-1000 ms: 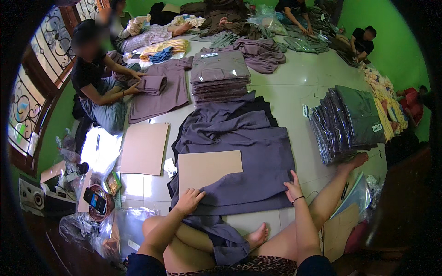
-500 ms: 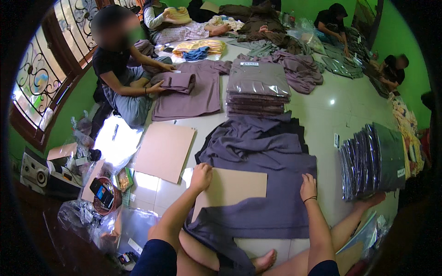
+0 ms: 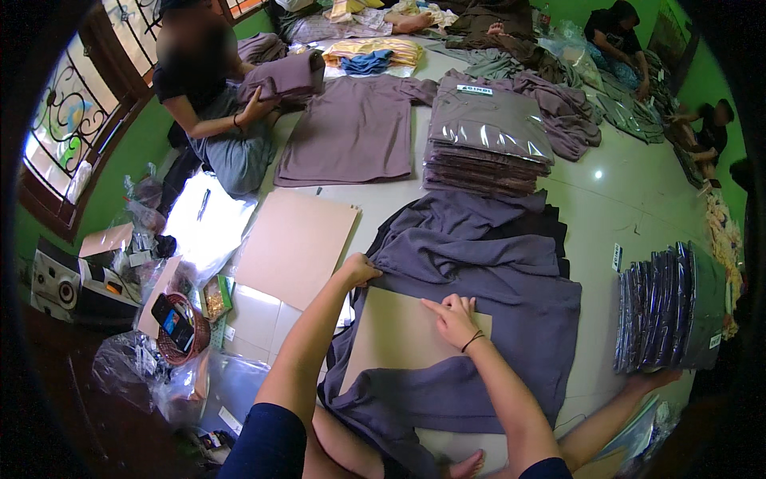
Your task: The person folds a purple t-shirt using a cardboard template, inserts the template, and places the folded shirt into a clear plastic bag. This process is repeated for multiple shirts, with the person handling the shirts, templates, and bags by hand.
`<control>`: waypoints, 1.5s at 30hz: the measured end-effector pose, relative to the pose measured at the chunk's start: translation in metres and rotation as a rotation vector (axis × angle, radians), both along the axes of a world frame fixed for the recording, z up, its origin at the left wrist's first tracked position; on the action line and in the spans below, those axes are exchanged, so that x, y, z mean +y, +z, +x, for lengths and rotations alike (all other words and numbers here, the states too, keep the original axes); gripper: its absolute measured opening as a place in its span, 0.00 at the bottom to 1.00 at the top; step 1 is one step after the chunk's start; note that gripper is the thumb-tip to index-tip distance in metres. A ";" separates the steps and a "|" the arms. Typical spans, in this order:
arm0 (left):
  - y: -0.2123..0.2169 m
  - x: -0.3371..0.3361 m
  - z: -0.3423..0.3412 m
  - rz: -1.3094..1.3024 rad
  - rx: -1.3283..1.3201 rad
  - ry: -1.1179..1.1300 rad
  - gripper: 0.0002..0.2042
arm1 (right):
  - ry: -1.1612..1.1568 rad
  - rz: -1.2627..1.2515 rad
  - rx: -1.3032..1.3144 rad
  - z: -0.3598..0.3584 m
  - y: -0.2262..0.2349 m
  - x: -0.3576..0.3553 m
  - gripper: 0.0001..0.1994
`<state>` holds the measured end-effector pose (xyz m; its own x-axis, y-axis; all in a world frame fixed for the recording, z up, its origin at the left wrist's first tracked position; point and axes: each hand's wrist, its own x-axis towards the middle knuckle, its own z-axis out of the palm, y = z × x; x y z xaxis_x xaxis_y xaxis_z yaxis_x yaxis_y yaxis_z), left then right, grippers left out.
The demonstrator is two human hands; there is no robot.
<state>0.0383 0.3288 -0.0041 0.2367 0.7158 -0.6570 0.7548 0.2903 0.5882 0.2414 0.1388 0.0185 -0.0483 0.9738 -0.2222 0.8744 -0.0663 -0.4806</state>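
A purple-grey garment (image 3: 527,319) lies spread on the floor in front of my legs. On top of it rests a sheet of brown cardboard (image 3: 391,327), its near edge covered by a folded flap of the same cloth. Just beyond the cardboard's far left corner, my left hand (image 3: 361,270) is closed on the garment's bunched edge; the fingertips are partly hidden. With fingers apart and the index finger stretched to the left, my right hand (image 3: 455,319) presses on the cardboard near its far right corner, holding nothing.
More cardboard sheets (image 3: 295,247) lie to the left, beside clear plastic bags (image 3: 199,223) and a basket with a phone (image 3: 175,327). Bagged garments form stacks ahead (image 3: 487,136) and right (image 3: 666,307). Another person (image 3: 207,104) holds a folded garment at far left.
My right hand has moved left from the garment's right side onto the cardboard. My left hand has shifted slightly farther away, onto the cloth's edge. The other person has lifted their folded garment.
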 end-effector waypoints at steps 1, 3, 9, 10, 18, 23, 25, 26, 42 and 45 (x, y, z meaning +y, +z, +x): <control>0.000 -0.002 0.000 0.002 -0.079 0.040 0.14 | 0.008 -0.019 -0.018 0.004 0.001 0.000 0.23; 0.002 -0.006 0.003 -0.045 -0.253 0.144 0.11 | 0.025 -0.058 -0.064 0.010 0.001 -0.001 0.23; 0.017 -0.005 0.012 -0.281 -0.446 0.368 0.11 | 0.084 0.361 -0.206 0.002 -0.015 -0.012 0.24; 0.018 -0.005 0.015 -0.251 -0.462 0.361 0.14 | 0.012 0.398 -0.217 0.006 -0.017 -0.013 0.24; 0.034 -0.007 0.040 -0.134 -0.180 0.219 0.09 | -0.545 0.064 -0.339 0.158 0.009 -0.059 0.17; 0.052 -0.043 0.019 0.451 -0.417 0.035 0.09 | -0.427 0.495 0.018 0.165 0.025 -0.106 0.13; 0.049 -0.080 -0.007 1.126 -0.431 -0.165 0.09 | -0.420 0.727 -0.099 0.150 0.028 -0.151 0.15; 0.048 -0.098 -0.032 1.081 -0.284 -0.417 0.11 | -0.450 0.692 -0.146 0.143 0.029 -0.174 0.16; -0.005 -0.154 -0.020 0.583 0.040 -0.362 0.21 | -0.298 0.140 -0.512 0.062 0.006 0.000 0.13; -0.022 -0.147 -0.031 0.531 -0.082 -0.376 0.21 | -0.266 0.395 -0.683 0.076 0.028 0.001 0.06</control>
<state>0.0071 0.1816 -0.0261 0.5682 0.7967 -0.2061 0.6950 -0.3305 0.6385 0.3174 0.1403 0.0468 0.2162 0.9460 0.2414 0.9610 -0.2499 0.1187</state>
